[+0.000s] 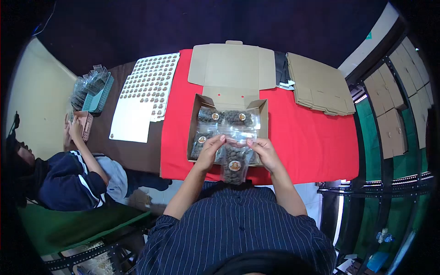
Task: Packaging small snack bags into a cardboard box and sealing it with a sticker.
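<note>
Between my left hand (208, 153) and my right hand (266, 154) hangs a clear plastic pouch (233, 172) of dark rounded pieces, with a round sticker on its front. Each hand pinches one top corner of it. The pouch hangs over the near edge of an open cardboard box (263, 120). Inside the box lie several similar stickered pouches, among them one at the back right (237, 118) and one at the left (201, 144). My hands and the held pouch hide part of the box's near side. The box's wide lid (237, 65) is folded back, away from me.
Flat cardboard boxes (321, 89) are stacked at the right on the red cloth (309, 144). Sheets of round stickers (147, 86) lie to the left. Further left, a person (72, 178) reaches to a pink basket (87, 125) beside a teal basket (103, 94) of pouches. Shelves with boxes (390, 134) stand right.
</note>
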`<control>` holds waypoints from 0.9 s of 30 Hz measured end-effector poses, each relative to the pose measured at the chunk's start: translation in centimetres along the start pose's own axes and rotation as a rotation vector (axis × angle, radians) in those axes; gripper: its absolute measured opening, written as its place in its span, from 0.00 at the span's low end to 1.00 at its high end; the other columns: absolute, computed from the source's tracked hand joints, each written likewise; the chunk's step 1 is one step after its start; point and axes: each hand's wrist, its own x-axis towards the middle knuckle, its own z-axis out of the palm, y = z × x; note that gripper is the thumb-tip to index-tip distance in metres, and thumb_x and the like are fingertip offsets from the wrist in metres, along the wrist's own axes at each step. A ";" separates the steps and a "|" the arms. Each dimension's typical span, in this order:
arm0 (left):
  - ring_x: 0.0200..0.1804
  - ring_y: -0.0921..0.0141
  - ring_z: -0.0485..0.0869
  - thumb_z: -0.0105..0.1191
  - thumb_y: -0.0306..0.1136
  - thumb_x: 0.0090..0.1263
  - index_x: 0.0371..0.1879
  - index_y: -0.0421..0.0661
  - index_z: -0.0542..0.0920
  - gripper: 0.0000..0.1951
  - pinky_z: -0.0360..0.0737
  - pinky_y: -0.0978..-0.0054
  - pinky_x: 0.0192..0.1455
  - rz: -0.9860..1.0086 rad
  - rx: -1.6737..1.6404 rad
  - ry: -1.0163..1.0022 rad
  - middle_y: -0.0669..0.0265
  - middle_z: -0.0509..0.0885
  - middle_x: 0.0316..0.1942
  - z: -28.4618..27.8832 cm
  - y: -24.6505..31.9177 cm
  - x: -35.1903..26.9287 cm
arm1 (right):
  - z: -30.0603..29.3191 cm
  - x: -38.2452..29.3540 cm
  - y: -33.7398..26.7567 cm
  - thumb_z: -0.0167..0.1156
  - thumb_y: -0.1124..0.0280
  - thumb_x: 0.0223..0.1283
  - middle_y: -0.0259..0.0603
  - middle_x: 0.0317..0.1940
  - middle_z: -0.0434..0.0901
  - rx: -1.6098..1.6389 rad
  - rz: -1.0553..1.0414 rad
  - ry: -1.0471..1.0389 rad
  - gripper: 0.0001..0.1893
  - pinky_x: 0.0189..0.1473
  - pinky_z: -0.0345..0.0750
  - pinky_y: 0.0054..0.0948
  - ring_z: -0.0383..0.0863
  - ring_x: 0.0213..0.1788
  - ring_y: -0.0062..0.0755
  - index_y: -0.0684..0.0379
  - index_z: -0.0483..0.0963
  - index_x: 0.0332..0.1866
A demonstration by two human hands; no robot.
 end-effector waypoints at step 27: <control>0.49 0.67 0.77 0.50 0.33 0.68 0.36 0.41 0.81 0.09 0.66 0.67 0.58 0.369 0.401 0.032 0.60 0.81 0.41 -0.6 2.0 -1.1 | 4.1 1.8 -0.2 0.61 0.73 0.57 0.44 0.40 0.81 -0.094 -0.204 0.105 0.07 0.56 0.68 0.31 0.76 0.50 0.32 0.63 0.80 0.37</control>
